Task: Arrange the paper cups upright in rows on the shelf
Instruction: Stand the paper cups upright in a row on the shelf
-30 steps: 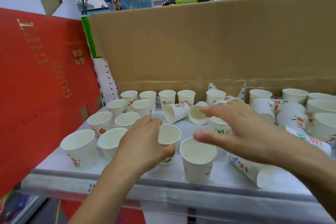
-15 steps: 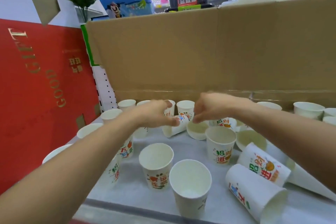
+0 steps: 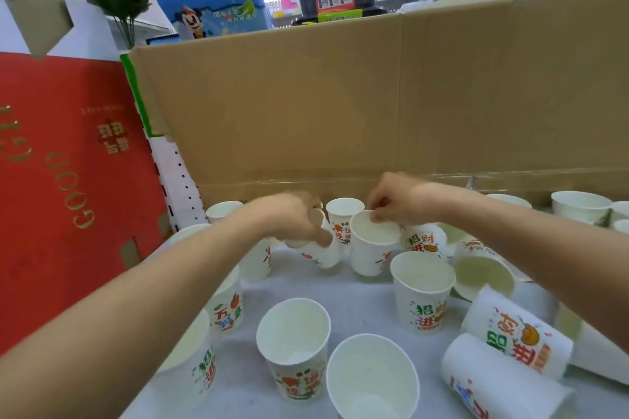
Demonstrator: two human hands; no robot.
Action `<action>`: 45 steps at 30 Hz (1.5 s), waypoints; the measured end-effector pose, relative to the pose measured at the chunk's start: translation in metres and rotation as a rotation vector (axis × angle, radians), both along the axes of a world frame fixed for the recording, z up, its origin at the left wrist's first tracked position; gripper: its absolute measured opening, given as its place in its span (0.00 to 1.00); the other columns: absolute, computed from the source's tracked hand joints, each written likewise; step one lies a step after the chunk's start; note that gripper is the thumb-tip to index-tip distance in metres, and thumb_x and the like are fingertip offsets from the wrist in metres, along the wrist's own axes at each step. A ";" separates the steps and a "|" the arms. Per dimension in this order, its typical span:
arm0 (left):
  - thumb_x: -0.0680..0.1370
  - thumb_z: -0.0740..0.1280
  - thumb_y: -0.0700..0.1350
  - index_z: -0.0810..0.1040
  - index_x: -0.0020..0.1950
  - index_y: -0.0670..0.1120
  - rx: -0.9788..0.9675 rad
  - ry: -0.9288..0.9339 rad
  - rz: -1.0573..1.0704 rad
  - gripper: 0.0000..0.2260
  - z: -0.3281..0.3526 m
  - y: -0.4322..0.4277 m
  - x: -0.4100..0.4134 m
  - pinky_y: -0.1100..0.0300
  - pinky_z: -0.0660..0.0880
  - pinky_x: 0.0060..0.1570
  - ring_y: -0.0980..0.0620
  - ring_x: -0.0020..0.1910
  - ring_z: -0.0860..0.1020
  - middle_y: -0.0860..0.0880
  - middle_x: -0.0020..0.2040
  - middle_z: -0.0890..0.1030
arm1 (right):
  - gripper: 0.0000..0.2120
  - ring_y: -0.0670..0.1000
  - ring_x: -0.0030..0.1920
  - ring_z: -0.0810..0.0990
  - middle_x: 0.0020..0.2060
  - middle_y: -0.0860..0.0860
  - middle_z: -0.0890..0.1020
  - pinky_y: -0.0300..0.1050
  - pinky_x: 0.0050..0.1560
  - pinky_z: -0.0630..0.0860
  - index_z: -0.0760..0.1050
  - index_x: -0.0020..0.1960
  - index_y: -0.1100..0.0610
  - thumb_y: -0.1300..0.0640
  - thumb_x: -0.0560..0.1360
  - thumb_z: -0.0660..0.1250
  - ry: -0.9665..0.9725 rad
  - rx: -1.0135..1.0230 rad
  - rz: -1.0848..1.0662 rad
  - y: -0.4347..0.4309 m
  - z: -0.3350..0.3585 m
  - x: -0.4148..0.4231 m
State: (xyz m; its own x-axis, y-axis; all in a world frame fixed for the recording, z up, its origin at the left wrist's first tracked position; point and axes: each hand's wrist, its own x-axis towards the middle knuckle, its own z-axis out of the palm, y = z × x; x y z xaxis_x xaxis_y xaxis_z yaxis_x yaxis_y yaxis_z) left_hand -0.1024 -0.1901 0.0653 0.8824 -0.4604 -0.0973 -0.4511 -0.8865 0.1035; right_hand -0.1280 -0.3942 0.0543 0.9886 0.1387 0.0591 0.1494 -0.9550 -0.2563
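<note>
Several white paper cups with coloured print stand or lie on the pale shelf [image 3: 360,292]. My left hand [image 3: 292,218] grips a tilted cup [image 3: 323,255] near the shelf's back, its fingers curled round the cup's body. My right hand [image 3: 391,201] pinches the far rim of another cup [image 3: 372,248], which stands almost upright just right of the first. Upright cups [image 3: 422,292] [image 3: 294,347] [image 3: 372,378] stand nearer to me. Two cups [image 3: 517,333] [image 3: 493,381] lie on their sides at the front right, and another [image 3: 483,269] lies behind them with its mouth toward me.
A tall cardboard wall [image 3: 374,105] closes the back of the shelf. A red printed box [image 3: 68,187] stands along the left side. More upright cups [image 3: 578,207] stand at the far right. Flowers and shop goods show above the cardboard.
Both hands reached from the front cups to the back of the shelf. The left hand took the lying cup and lifted it; the right hand took the other by its rim and stood it up.
</note>
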 end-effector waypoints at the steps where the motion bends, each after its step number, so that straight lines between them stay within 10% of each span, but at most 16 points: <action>1: 0.72 0.70 0.59 0.71 0.66 0.50 0.005 0.022 0.025 0.26 0.004 0.001 0.000 0.55 0.78 0.46 0.47 0.49 0.79 0.49 0.54 0.78 | 0.08 0.53 0.37 0.80 0.38 0.51 0.83 0.47 0.39 0.78 0.81 0.41 0.54 0.60 0.76 0.65 0.039 0.026 0.019 0.002 -0.001 0.000; 15: 0.76 0.51 0.70 0.77 0.61 0.48 0.369 -0.081 0.041 0.31 -0.015 -0.003 0.006 0.55 0.73 0.47 0.46 0.52 0.75 0.47 0.55 0.77 | 0.12 0.45 0.29 0.73 0.32 0.49 0.85 0.39 0.38 0.72 0.80 0.41 0.57 0.59 0.77 0.60 0.281 -0.057 0.042 0.031 -0.005 -0.008; 22: 0.77 0.58 0.66 0.66 0.74 0.54 -0.011 -0.128 -0.238 0.28 0.005 -0.006 -0.010 0.54 0.71 0.61 0.48 0.64 0.73 0.51 0.70 0.73 | 0.10 0.46 0.31 0.75 0.34 0.47 0.81 0.37 0.28 0.67 0.79 0.39 0.49 0.51 0.78 0.64 -0.126 0.114 -0.155 -0.030 0.026 -0.028; 28: 0.74 0.67 0.62 0.64 0.74 0.61 0.028 0.087 -0.308 0.30 -0.007 -0.034 -0.022 0.56 0.67 0.64 0.52 0.70 0.66 0.56 0.73 0.68 | 0.16 0.55 0.51 0.81 0.51 0.52 0.82 0.48 0.51 0.76 0.81 0.54 0.56 0.46 0.78 0.63 0.159 -0.109 -0.326 -0.048 0.002 -0.026; 37: 0.79 0.66 0.54 0.71 0.71 0.55 -0.089 -0.087 -0.448 0.21 -0.005 -0.070 0.012 0.57 0.68 0.62 0.52 0.65 0.71 0.54 0.69 0.73 | 0.18 0.50 0.45 0.75 0.56 0.50 0.80 0.40 0.45 0.69 0.76 0.65 0.55 0.61 0.76 0.65 0.039 -0.110 -0.366 -0.075 0.003 -0.036; 45: 0.77 0.69 0.52 0.81 0.59 0.55 -0.014 -0.504 -0.625 0.11 -0.023 -0.115 0.037 0.58 0.63 0.55 0.53 0.53 0.78 0.56 0.54 0.83 | 0.11 0.48 0.30 0.72 0.29 0.47 0.76 0.41 0.28 0.65 0.76 0.33 0.54 0.62 0.73 0.63 -0.179 -0.363 -0.314 -0.089 -0.014 -0.027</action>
State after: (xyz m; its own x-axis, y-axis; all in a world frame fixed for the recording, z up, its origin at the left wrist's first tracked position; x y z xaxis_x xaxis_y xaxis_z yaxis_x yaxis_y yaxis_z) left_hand -0.0658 -0.3055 0.0427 0.3974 -0.8819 0.2537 -0.8587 -0.4549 -0.2361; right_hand -0.1552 -0.4837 0.0407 0.9646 -0.1204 0.2346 -0.1480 -0.9835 0.1039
